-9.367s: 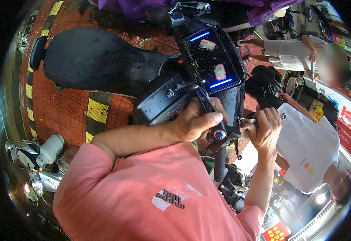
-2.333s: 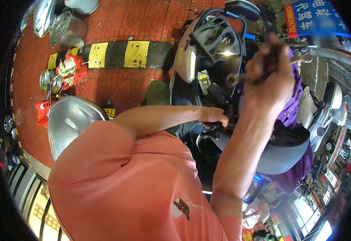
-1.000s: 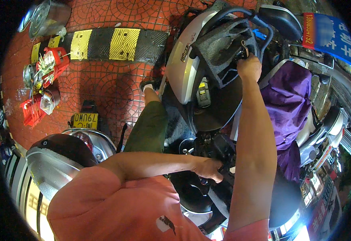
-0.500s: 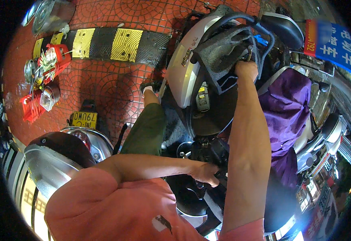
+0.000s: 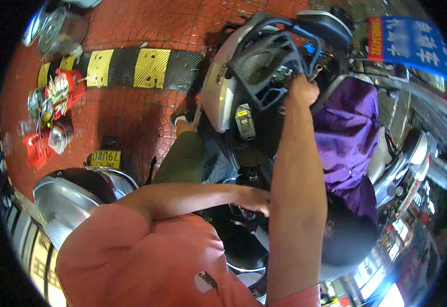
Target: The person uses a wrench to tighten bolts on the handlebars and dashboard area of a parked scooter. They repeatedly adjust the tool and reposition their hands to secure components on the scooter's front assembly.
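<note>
My right hand (image 5: pixel 303 91) is closed on a metal wrench (image 5: pixel 317 71), beside the open front storage pocket (image 5: pixel 266 67) of a silver-and-black scooter (image 5: pixel 216 82). The wrench's ends show on either side of my fingers. A small silver-and-yellow object (image 5: pixel 244 121) sits lower in the scooter's dark front. My left hand (image 5: pixel 253 198) is curled on dark parts of the scooter farther down, its fingertips partly hidden behind my right forearm; what it holds I cannot make out.
A purple cover (image 5: pixel 349 133) drapes a scooter to the right. A parked scooter with a silver box (image 5: pixel 65 210) is at lower left. Red baskets (image 5: pixel 38 149), pots and a yellow-black speed bump (image 5: pixel 152 69) are on the red paving (image 5: pixel 136 30). A blue banner (image 5: pixel 412 46) hangs upper right.
Since the earliest frame my view has swung to the scooter's front, the wrench still in my right hand. Over the last second that hand has shifted slightly leftward in view and the wrench shows more.
</note>
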`<act>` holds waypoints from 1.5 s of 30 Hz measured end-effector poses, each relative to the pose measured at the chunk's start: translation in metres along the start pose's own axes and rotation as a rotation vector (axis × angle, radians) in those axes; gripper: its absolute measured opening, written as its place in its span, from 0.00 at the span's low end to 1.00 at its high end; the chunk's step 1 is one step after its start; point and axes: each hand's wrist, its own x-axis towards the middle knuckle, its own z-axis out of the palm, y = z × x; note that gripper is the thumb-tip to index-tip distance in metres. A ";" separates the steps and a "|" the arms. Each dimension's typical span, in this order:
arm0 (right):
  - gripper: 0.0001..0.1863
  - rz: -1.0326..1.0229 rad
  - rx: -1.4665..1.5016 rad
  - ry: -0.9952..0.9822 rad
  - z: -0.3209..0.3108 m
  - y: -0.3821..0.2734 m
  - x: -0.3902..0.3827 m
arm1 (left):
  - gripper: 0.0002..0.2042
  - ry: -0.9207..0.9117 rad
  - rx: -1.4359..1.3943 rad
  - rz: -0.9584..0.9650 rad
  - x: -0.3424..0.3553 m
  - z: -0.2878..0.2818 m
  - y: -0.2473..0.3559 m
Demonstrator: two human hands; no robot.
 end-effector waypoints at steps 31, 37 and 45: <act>0.16 0.111 1.742 0.265 -0.565 0.121 -0.473 | 0.23 1.226 -0.233 -0.325 -0.094 -0.125 0.073; 0.14 0.071 1.711 0.375 -0.563 0.139 -0.489 | 0.19 1.187 -0.259 -0.238 -0.116 -0.074 0.130; 0.13 0.049 1.668 0.402 -0.558 0.134 -0.492 | 0.15 0.950 -0.091 -0.162 -0.073 0.004 0.185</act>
